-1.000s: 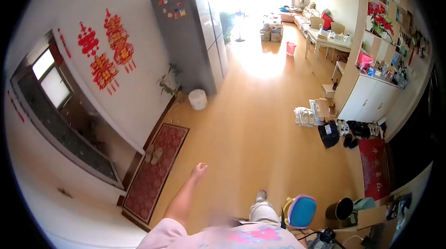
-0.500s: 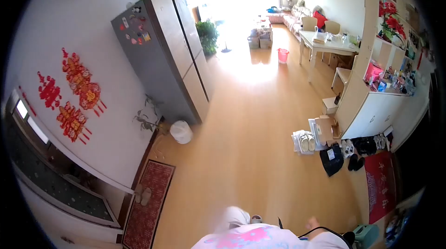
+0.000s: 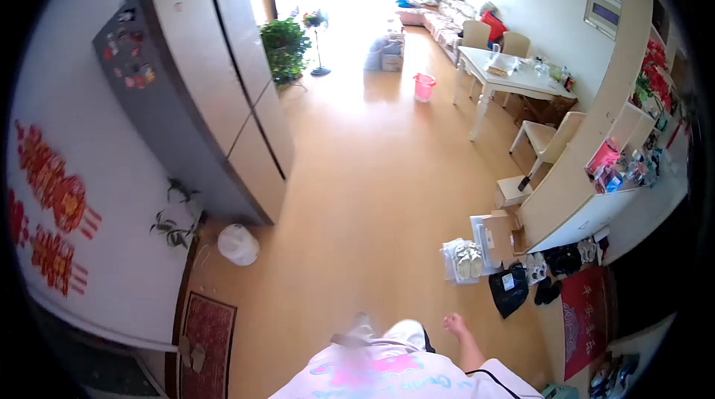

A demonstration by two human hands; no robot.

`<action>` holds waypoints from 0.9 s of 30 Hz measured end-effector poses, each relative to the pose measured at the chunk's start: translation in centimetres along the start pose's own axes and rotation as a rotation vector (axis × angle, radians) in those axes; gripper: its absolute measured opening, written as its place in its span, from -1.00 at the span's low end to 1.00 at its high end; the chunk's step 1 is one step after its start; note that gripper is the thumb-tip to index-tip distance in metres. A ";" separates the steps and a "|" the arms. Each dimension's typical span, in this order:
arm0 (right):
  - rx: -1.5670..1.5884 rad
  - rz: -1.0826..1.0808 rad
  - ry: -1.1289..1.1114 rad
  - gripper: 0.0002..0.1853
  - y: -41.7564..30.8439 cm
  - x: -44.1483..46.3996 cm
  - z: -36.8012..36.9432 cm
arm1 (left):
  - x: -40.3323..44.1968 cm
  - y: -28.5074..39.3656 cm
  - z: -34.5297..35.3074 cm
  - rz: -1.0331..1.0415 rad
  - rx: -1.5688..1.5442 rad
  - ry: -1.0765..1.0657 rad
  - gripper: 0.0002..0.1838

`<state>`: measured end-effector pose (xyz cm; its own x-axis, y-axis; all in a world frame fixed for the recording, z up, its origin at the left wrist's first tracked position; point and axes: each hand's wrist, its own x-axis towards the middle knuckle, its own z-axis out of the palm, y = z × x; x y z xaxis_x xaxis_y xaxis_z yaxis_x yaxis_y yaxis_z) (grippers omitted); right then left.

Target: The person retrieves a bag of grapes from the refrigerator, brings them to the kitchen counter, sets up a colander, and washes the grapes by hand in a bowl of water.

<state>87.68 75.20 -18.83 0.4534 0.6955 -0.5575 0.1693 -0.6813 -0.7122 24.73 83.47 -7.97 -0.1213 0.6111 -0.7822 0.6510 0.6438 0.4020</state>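
Note:
My right hand (image 3: 453, 323) hangs low in front of my body at the bottom of the head view, its arm bare below a pale sleeve. It looks loosely open, with nothing visible in it. Below it is my light shirt (image 3: 372, 377) with pink and blue print. A thin black cable (image 3: 497, 382) runs over the right side of the shirt. The nearest items to this hand are a pair of pale shoes (image 3: 468, 260) and a black plastic bag (image 3: 509, 291) on the floor. My left hand is out of view.
A tall fridge (image 3: 216, 79), a white bin (image 3: 239, 245) and a red mat (image 3: 209, 339) line the left side. A pink bucket (image 3: 424, 88) stands ahead. On the right are a white table (image 3: 521, 75), a chair (image 3: 550, 138), an open cardboard box (image 3: 500, 235) and a cabinet (image 3: 581, 220).
The view has moved forward and turned right; the fridge, bin and mat shift left, and the table looks nearer. My right hand has swung forward, further into view.

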 end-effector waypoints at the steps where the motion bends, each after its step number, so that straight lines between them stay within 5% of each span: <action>1: -0.128 0.051 -0.026 -0.88 0.6 -0.4 -0.8 | 2.4 2.4 -1.6 0.017 0.038 0.013 -0.45; 3: 0.212 0.385 0.002 -0.87 6.1 -1.5 -0.5 | 7.4 8.8 -5.7 0.089 0.130 0.076 -0.45; 6: 0.453 0.739 0.075 -0.87 3.9 -2.3 -2.2 | 15.8 22.5 -11.5 0.312 0.014 0.200 -0.45; 7: 0.518 0.797 0.100 -0.86 2.4 -1.2 -2.5 | 19.5 27.7 -13.1 0.434 -0.250 0.160 -0.41; 10: 0.632 0.860 0.191 -0.84 -2.1 6.0 -4.5 | 26.9 40.7 -16.3 0.594 -0.255 0.234 -0.48; 13: 0.695 0.858 0.255 -0.81 -7.3 16.8 -7.6 | 22.1 51.3 -17.2 0.571 -0.290 0.282 -0.56; 15: 0.701 0.798 0.306 -0.78 -10.4 25.4 -10.5 | 28.4 48.5 -12.6 0.584 -0.390 0.255 -0.60; 18: 0.632 0.558 0.349 -0.74 -18.5 40.5 -15.5 | 30.0 45.2 -9.6 0.139 -0.016 -0.205 -0.57; 19: 0.471 0.424 0.290 -0.80 -23.0 47.0 -15.4 | 31.8 41.5 -7.6 0.179 -0.086 -0.262 -0.55; 21: 0.143 0.147 0.239 -0.89 -39.6 56.2 -14.8 | 28.1 39.0 -6.3 -0.004 -0.164 -0.030 -0.56; 24: -0.064 -0.187 0.107 -0.72 -59.3 65.7 -9.1 | 21.9 38.5 -7.2 -0.362 -0.537 0.196 -0.61; 27: 0.219 -0.429 -0.151 -0.69 -72.9 68.1 0.0 | 24.4 40.1 -8.2 -0.501 -0.628 0.215 -0.64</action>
<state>106.22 172.23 -4.89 0.2488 0.9386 -0.2390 0.1179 -0.2743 -0.9544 41.76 127.96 -7.03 -0.4679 0.2171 -0.8567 -0.0500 0.9613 0.2709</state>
